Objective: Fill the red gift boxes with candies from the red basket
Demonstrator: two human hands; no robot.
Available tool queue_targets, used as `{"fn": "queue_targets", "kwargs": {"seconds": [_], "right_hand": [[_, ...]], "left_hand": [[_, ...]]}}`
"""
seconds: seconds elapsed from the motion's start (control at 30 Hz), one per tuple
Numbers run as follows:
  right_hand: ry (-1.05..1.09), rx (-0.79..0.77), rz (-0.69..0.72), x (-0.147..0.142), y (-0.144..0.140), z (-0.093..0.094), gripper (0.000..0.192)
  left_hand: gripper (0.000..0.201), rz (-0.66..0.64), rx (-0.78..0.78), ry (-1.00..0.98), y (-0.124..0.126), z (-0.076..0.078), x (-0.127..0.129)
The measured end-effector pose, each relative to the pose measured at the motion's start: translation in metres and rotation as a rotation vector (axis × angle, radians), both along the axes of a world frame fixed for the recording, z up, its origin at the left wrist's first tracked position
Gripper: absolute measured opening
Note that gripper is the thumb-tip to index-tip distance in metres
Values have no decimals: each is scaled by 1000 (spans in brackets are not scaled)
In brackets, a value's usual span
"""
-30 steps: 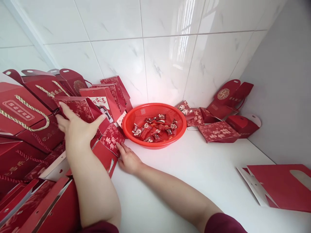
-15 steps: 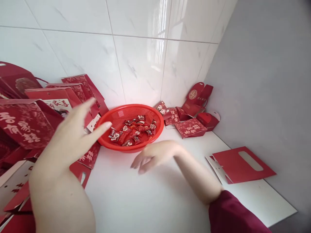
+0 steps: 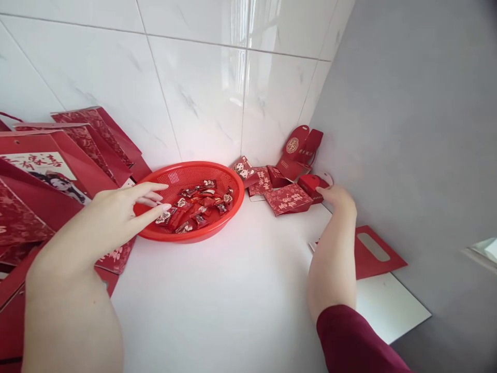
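The left hand [image 3: 116,215] is hovering with fingers spread and empty over the near rim of the red basket [image 3: 236,189], which is holding wrapped candies [image 3: 194,204], light, crinkly, best pinched by the wrapper ends; farther off, the right hand [image 3: 337,198] is reaching to the small red box [image 3: 310,182] in the corner, thin card, easily crushed; its grip I cannot tell.

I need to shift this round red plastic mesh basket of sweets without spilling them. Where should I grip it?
Grip the round red plastic mesh basket by its rolled rim, on opposite sides, coming from above. The flared lip gives purchase, and a level two-sided lift probably keeps the wrapped red sweets in.
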State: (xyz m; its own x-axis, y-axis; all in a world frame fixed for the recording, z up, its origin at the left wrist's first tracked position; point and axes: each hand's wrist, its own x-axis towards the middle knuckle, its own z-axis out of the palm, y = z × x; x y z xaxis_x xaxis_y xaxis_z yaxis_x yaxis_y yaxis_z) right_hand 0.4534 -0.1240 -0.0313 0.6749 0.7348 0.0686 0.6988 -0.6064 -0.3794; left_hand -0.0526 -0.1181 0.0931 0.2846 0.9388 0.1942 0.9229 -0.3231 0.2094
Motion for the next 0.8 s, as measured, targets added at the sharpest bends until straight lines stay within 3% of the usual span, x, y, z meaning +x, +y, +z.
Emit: {"fn": "queue_targets", "kwargs": {"seconds": [0.17,0.33,0.43,0.53,0.67,0.8], "right_hand": [[96,-242,119,-25,16,3,37],[4,-166,276,-82,34,16,54],[-12,-205,307,-127,55,-1,66],[-16,-318,222,-161,72,-30,66],[-91,-338,149,-173,75,-52,60],[-166,-233,169,-166,65,-32,50]], "left_hand": [[46,-35,-40,41,0,-2,0],[48,-77,-109,29,-5,-3,1],[59,-44,-239,38,-3,-12,-2],[67,-9,-386,38,-2,-19,-5],[64,-7,-388,21,-9,-17,-7],[66,-33,-393,-1,-13,-15,-7]]}}
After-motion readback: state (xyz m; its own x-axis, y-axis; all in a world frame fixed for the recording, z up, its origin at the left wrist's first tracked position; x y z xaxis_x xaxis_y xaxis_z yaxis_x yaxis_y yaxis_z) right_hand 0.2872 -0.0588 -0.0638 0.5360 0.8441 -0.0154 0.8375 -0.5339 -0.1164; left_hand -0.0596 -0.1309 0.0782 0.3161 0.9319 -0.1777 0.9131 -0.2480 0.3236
